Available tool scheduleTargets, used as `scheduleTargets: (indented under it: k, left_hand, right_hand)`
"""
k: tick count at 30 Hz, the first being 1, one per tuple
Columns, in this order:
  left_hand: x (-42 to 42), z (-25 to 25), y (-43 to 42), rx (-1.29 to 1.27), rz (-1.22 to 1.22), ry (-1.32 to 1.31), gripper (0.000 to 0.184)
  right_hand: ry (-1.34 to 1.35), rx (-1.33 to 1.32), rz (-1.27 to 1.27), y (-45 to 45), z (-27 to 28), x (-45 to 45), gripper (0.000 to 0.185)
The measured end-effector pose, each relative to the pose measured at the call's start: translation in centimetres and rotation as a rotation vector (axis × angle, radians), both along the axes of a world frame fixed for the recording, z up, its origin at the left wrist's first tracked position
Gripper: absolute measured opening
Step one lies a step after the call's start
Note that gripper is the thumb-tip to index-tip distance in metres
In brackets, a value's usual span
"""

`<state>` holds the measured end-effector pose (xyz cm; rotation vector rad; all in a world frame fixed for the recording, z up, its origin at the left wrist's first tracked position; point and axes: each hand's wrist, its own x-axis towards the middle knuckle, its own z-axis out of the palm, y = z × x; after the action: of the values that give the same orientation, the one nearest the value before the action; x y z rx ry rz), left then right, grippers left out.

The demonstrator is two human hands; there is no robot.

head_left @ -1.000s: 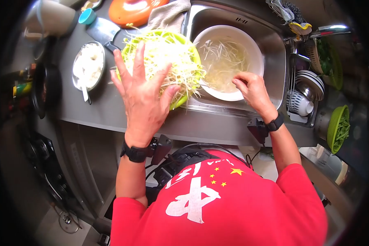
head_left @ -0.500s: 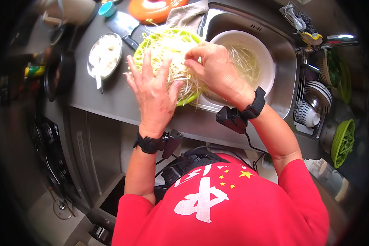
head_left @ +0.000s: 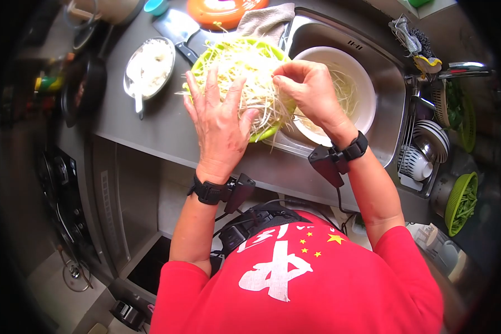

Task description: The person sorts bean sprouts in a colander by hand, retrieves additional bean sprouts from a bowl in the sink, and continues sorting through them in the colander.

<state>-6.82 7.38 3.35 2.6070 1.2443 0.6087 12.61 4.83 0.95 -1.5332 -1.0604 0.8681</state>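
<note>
A green basket (head_left: 269, 132) heaped with pale bean sprouts (head_left: 245, 69) stands on the counter at the sink's left edge. My left hand (head_left: 221, 119) rests on the near left side of the heap, its fingers spread and nothing held. Over the basket's right side is my right hand (head_left: 312, 92), with thumb and forefinger pinched; whatever may be between them is too small to make out. A white bowl (head_left: 364, 92) with water and some loose sprouts sits in the sink, partly hidden behind my right hand and wrist.
Left of the basket are an oval dish (head_left: 149, 69) of white food with a spoon and a cleaver (head_left: 175, 25). Behind lie an orange lid (head_left: 222, 11) and a cloth (head_left: 264, 21). A dish rack (head_left: 420, 150) and a green basket of beans (head_left: 462, 205) stand right.
My right hand has moved left from the white bowl to the sprout basket, and since half a second ago slightly back toward the right. My left hand stays spread on the sprouts. The view has shifted.
</note>
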Motion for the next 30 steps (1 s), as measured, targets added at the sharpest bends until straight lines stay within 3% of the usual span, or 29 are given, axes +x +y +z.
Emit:
scheduleTargets:
  k: [4, 7, 10, 11, 18, 21, 24, 30]
  left_hand:
    - [0.1, 0.0, 0.0, -0.013, 0.0, -0.002, 0.057]
    - [0.1, 0.0, 0.1, -0.02, -0.005, -0.007, 0.057]
    - [0.0, 0.0, 0.1, -0.024, -0.011, -0.013, 0.057]
    - [0.1, 0.1, 0.1, -0.026, -0.011, -0.011, 0.057]
    - [-0.1, 0.0, 0.3, -0.025, -0.018, -0.011, 0.057]
    - [-0.2, 0.0, 0.4, -0.027, -0.014, -0.008, 0.057]
    - [-0.1, 0.0, 0.3, -0.029, -0.012, -0.011, 0.057]
    - [-0.1, 0.0, 0.2, -0.036, 0.01, -0.011, 0.056]
  right_hand:
    - [0.339, -0.014, 0.035, -0.3, 0.4, 0.4, 0.013]
    - [0.406, 0.069, 0.014, 0.0, -0.3, 0.3, 0.014]
    - [-0.204, -0.018, 0.086, -0.2, 1.5, 0.2, 0.013]
    - [-0.317, 0.078, 0.065, -0.4, 1.9, -0.3, 0.012]
    - [-0.649, 0.28, 0.041, 0.5, -0.1, -0.8, 0.009]
    - [-0.53, 0.192, 0.031, 0.4, 0.7, -0.5, 0.009]
    - [-0.165, 0.053, 0.007, 0.5, 0.8, -0.2, 0.01]
    - [0.247, 0.096, 0.013, 0.8, 1.3, 0.8, 0.008]
